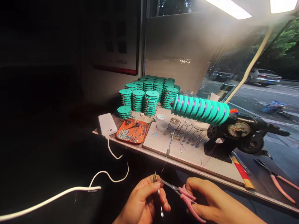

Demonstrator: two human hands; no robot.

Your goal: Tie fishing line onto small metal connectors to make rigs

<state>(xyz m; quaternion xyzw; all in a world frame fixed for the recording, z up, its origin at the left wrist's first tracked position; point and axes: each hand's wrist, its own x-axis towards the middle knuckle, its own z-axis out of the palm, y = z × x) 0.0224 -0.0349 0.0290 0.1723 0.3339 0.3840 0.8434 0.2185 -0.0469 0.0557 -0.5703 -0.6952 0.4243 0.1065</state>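
My left hand (147, 194) is closed in a pinch on a slim silvery rod (161, 209) with a rounded lower end. Pink-handled scissors (187, 199) are in my right hand (205, 197), fingers through the loops. Their tips meet my left fingertips, and whether the blades are parted there is hard to see. A thin dark line (163, 167) runs from the left fingertips up to a small grey cylindrical piece (168, 151) at the board's front edge. Above that piece is a coiled, spring-like part (171, 142). What else the left fingers pinch is hidden.
Stacked green spools (150, 101) stand behind an orange tray (132, 140) of small parts. A light board (149, 146) carries small dishes and hanging rigs. At right stands a winding machine (238, 129) bearing green spools, near pink-handled pliers (277, 183). A white power bank (107, 124) trails a cable.
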